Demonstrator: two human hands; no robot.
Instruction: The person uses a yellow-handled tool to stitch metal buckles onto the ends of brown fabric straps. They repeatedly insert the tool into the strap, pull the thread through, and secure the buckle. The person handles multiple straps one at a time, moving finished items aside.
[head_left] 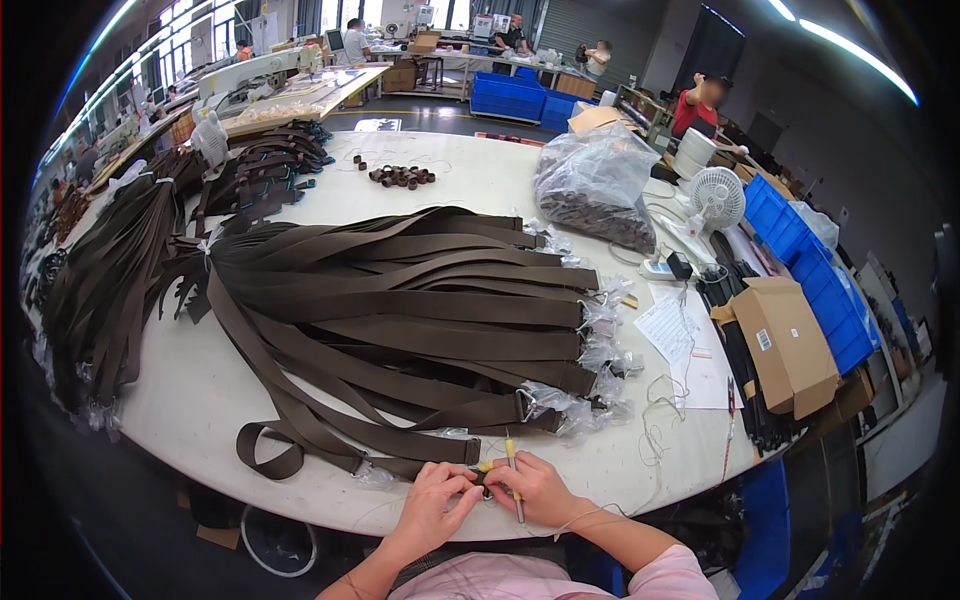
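At the table's front edge my left hand [432, 502] pinches the end of a dark brown webbing strap [405, 467]. Close beside it, my right hand [537, 490] has its fingers closed at the same strap end and also carries a slim yellow-and-silver pointed tool [519, 508] upright between them. Yellow wrapping shows near its fingertips. What lies exactly between the two hands is mostly hidden by the fingers. A thin thread runs across my right wrist. Beyond my hands spreads a large bundle of brown straps [430, 311], tied at the left, their right ends in clear plastic.
Another strap bundle [110, 280] hangs over the left edge. Small brown loops [402, 177] lie at the back. On the right are a plastic bag [595, 185], a white fan [717, 197], papers [668, 330], loose thread and an opened cardboard box [785, 345]. Other people work farther off.
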